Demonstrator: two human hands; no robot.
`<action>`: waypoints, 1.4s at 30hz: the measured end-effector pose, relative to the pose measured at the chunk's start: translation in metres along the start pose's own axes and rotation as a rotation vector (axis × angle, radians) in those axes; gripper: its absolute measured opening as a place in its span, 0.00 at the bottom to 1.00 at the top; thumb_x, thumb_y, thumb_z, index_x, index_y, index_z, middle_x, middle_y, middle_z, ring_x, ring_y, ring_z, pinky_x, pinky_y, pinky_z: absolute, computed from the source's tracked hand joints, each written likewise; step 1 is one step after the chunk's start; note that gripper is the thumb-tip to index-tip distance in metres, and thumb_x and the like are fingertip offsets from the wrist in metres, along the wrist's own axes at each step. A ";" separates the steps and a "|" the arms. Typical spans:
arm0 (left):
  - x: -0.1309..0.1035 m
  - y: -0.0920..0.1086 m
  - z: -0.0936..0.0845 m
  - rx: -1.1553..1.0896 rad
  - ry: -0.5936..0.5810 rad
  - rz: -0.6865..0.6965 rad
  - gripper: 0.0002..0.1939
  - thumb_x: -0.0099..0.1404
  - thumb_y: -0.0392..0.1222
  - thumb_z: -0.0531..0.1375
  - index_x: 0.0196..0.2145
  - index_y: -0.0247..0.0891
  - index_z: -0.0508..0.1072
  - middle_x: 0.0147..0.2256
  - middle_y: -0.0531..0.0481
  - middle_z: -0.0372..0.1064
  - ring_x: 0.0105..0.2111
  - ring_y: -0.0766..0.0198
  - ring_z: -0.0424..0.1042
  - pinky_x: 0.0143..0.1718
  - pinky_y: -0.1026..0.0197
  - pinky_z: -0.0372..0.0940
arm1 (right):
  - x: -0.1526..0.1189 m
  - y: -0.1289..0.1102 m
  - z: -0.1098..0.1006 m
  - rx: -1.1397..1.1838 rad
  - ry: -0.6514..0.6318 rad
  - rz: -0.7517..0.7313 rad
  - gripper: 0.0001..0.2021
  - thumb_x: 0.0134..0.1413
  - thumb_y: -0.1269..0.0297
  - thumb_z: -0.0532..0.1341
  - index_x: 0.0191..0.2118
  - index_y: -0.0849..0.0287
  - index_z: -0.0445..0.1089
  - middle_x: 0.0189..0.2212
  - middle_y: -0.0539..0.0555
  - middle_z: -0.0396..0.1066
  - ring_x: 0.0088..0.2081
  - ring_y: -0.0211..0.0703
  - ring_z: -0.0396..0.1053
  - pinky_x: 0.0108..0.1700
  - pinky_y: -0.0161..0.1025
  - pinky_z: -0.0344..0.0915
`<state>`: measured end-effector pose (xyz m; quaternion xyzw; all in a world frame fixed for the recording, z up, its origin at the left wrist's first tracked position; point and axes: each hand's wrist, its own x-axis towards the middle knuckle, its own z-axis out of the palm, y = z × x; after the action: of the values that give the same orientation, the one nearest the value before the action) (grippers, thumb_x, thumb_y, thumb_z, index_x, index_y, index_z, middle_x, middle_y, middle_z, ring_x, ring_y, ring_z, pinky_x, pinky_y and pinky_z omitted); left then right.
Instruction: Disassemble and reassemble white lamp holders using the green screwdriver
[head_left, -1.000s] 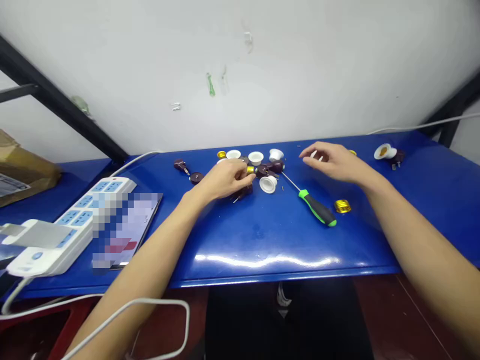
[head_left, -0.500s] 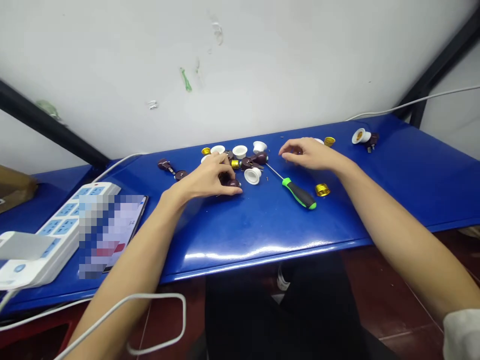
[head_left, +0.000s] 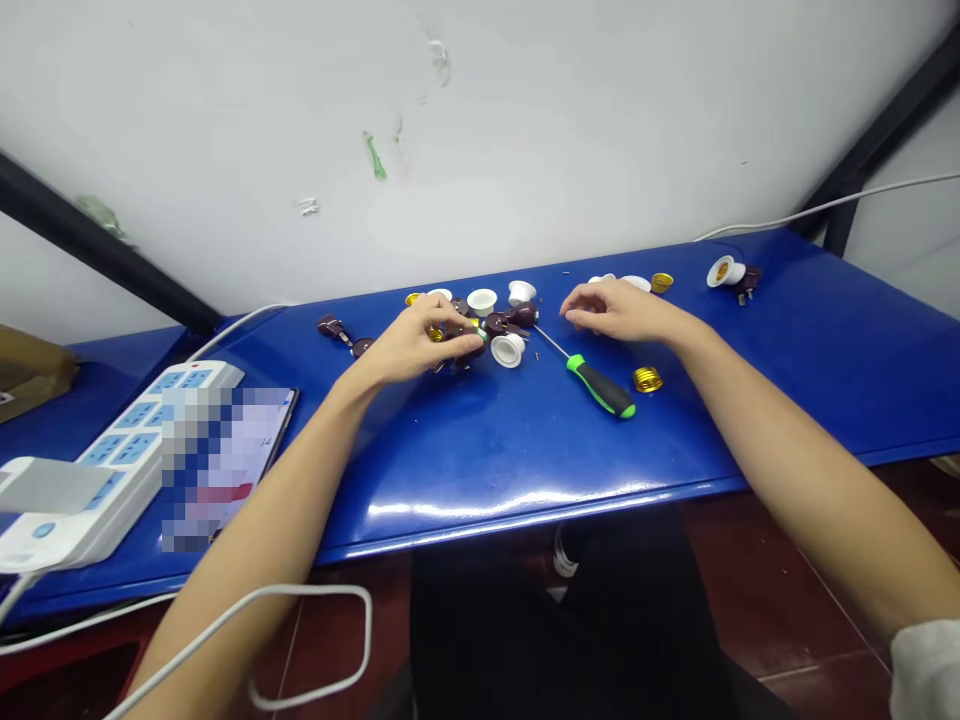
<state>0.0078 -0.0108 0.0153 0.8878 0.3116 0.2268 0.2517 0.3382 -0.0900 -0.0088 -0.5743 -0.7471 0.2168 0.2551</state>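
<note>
My left hand (head_left: 420, 337) is over a cluster of dark brown plug parts. Its thumb and fingers close round a brown plug part (head_left: 472, 352), partly hidden by the hand. My right hand (head_left: 611, 308) hovers low over the table, fingers loosely bent and thumb apart, with nothing visible in it. Between the hands lie a white flared lamp-holder shell (head_left: 508, 350), another brown plug part (head_left: 523, 315) and a green-and-black screwdriver (head_left: 601, 387). A gold threaded ring (head_left: 647, 379) sits below my right hand.
More white shells (head_left: 482, 301) and a gold ring (head_left: 661, 283) lie along the back of the blue table (head_left: 480, 450). An assembled lamp-holder plug (head_left: 733, 274) is at right. A power strip (head_left: 127, 450), a phone (head_left: 240, 450) and a white cable (head_left: 315, 590) are at left.
My left hand has lifted slightly, its thumb and fingertips drawing closer together at the brown parts. The right hand has lost the dark piece seen under its fingers; it has barely moved.
</note>
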 end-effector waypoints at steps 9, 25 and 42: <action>0.001 0.003 0.004 -0.750 0.095 -0.210 0.25 0.64 0.65 0.67 0.38 0.38 0.80 0.38 0.43 0.79 0.41 0.53 0.79 0.44 0.50 0.76 | 0.002 0.000 0.004 0.000 -0.024 0.016 0.16 0.62 0.53 0.61 0.46 0.58 0.78 0.35 0.56 0.79 0.34 0.47 0.74 0.40 0.44 0.69; -0.002 0.008 0.010 -0.898 0.025 -0.200 0.28 0.62 0.64 0.71 0.52 0.45 0.82 0.49 0.43 0.80 0.39 0.60 0.78 0.34 0.59 0.69 | -0.004 -0.034 0.016 0.191 0.092 -0.097 0.22 0.61 0.49 0.65 0.56 0.56 0.73 0.44 0.56 0.78 0.32 0.43 0.71 0.36 0.42 0.67; -0.012 0.025 0.048 -1.101 -0.204 -0.197 0.26 0.65 0.56 0.72 0.58 0.47 0.79 0.49 0.45 0.78 0.45 0.59 0.76 0.44 0.57 0.70 | -0.011 -0.060 0.030 0.221 0.036 -0.439 0.23 0.66 0.51 0.67 0.64 0.48 0.73 0.41 0.53 0.72 0.33 0.41 0.64 0.37 0.40 0.67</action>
<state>0.0377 -0.0505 -0.0100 0.6098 0.2029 0.2445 0.7261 0.2770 -0.1166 0.0029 -0.3705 -0.8210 0.2265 0.3706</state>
